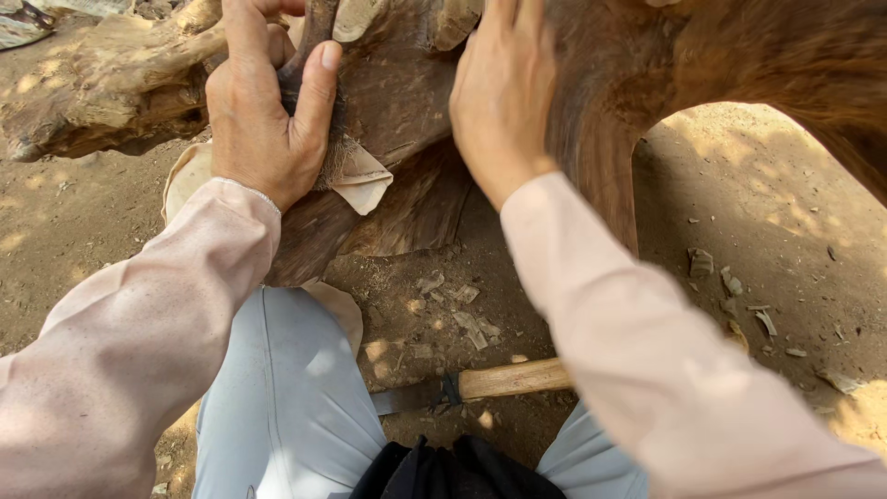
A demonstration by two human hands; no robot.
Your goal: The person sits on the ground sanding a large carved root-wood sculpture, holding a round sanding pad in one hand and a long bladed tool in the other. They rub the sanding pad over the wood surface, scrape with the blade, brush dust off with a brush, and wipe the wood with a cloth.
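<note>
**Two hands on a gnarled root carving**

While the left hand [263,111] closes around a dark, narrow limb [309,46] of the big wooden root [416,102], its fingers [319,88] curl tight on that limb, with a piece of worn sandpaper [360,180] lying just under the palm against the wood. Beside it, the right hand [504,102] lies flat on the root, its fingers stretched up out of view, gripping nothing that can be seen. Both sleeves are pale pink. The root fills the top of the view and arches down to the dirt ground [767,240] on the right. Wood chips [467,319] are scattered on the ground beneath it. Nearer the person's grey-trousered knees lies a tool with a pale wooden handle [513,377] and dark metal blade, well apart from both hands.
</note>
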